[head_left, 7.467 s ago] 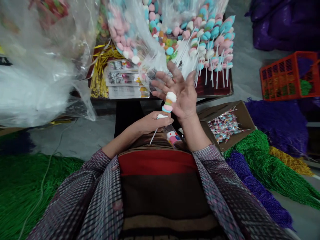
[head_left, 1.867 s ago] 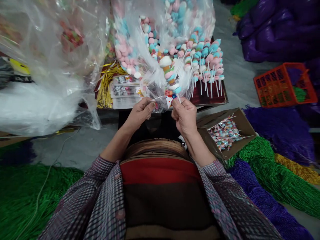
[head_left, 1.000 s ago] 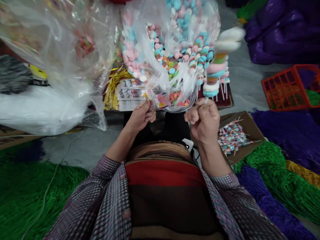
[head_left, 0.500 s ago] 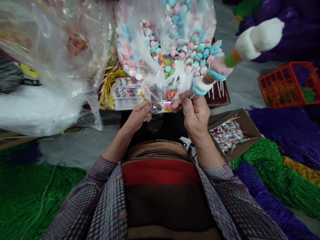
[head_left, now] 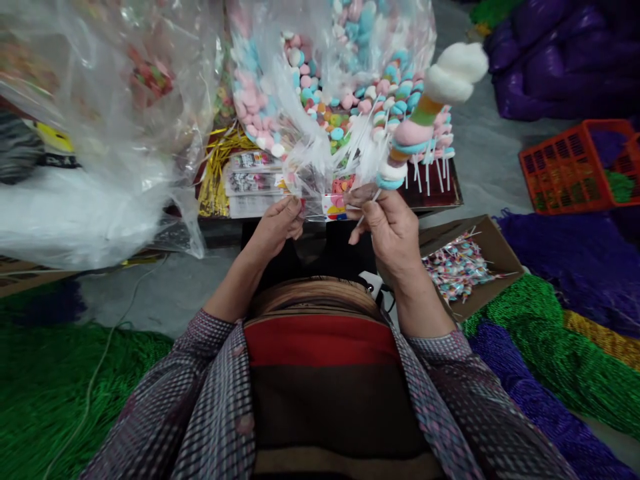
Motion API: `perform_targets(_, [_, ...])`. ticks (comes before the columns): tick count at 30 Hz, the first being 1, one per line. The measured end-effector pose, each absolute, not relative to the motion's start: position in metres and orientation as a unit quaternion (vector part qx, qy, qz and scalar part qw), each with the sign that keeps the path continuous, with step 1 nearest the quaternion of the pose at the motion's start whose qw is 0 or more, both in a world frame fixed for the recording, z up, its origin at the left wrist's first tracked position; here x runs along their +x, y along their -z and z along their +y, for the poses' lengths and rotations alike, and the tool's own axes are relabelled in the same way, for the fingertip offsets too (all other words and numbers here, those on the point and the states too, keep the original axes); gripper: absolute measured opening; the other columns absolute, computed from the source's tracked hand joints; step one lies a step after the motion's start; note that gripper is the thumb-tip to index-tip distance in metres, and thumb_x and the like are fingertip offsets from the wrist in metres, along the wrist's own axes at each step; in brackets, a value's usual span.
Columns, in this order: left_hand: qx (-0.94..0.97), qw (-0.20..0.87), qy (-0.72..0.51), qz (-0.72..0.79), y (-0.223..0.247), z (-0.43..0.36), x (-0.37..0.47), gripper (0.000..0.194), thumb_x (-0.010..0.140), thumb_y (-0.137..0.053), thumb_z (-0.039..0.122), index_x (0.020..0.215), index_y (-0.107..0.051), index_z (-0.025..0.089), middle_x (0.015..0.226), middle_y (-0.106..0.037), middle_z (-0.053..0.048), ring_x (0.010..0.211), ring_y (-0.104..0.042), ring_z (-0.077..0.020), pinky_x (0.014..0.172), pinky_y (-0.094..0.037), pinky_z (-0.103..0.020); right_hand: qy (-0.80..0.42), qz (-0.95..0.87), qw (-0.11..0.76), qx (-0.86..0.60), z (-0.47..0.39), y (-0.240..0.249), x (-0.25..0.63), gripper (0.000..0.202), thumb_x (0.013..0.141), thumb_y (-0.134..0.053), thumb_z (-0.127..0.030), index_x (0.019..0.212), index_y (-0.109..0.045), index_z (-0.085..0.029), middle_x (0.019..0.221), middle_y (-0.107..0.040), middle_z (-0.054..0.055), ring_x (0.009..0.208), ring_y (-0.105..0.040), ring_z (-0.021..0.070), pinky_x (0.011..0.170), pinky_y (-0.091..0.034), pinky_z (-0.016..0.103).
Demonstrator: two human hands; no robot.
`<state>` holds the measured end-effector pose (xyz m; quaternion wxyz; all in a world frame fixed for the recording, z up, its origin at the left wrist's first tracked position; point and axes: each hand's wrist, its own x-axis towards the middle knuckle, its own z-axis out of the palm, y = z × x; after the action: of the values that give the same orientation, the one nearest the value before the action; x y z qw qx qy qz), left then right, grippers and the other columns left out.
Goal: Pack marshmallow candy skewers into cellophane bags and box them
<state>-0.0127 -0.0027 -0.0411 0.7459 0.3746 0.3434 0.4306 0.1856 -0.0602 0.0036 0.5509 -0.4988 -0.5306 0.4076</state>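
Note:
My right hand (head_left: 393,230) is closed round the white stick of a marshmallow skewer (head_left: 411,133). Pink, blue and white marshmallows and orange-green gummy pieces are threaded on it, with a white twisted one on top, and it tilts up to the right. Between my hands a clear printed plastic bag (head_left: 334,207) is stretched flat. Its left end is pinched in my left hand (head_left: 277,227); its right end meets the fingers of my right hand, which partly hide it. Behind lie finished-looking skewers (head_left: 440,137) with their sticks toward me, and a stack of printed bags (head_left: 255,183).
Large clear bags of marshmallows (head_left: 255,100) crowd the table, with gold twist ties (head_left: 217,177) at the left. A cardboard box (head_left: 493,257) of wrapped skewers stands low on my right, near an orange crate (head_left: 565,170). Green strands (head_left: 75,387) cover the floor at left.
The marshmallow skewer has swung left and more upright in my right hand, and its stick now shows below my fingers. My left hand still pinches the plastic bag, almost unmoved.

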Motion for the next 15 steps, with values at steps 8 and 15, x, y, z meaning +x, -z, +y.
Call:
perform_targets(8, [0.318, 0.780, -0.432, 0.322, 0.037, 0.000, -0.021, 0.049, 0.088, -0.072, 0.054, 0.063, -0.048, 0.020, 0.043, -0.024, 0.013, 0.032, -0.023, -0.0027, 0.038, -0.034, -0.020, -0.352, -0.558, 0.503, -0.558, -0.091, -0.027, 0.219, 0.022, 0.094, -0.069, -0.046, 0.104, -0.078, -0.028, 0.065, -0.070, -0.003, 0.046, -0.057, 0.0081, 0.044, -0.047, 0.022])
perform_targets(15, [0.332, 0.796, -0.411, 0.296, 0.033, 0.001, -0.023, 0.053, 0.092, -0.069, 0.051, 0.057, -0.045, 0.019, 0.042, -0.024, 0.012, 0.031, -0.024, -0.0024, 0.038, -0.034, -0.019, -0.257, -0.657, 0.394, -0.589, -0.101, -0.021, 0.247, 0.022, 0.096, -0.066, -0.039, 0.106, -0.081, -0.028, 0.057, -0.067, -0.004, 0.047, -0.057, 0.0097, 0.051, -0.049, 0.024])
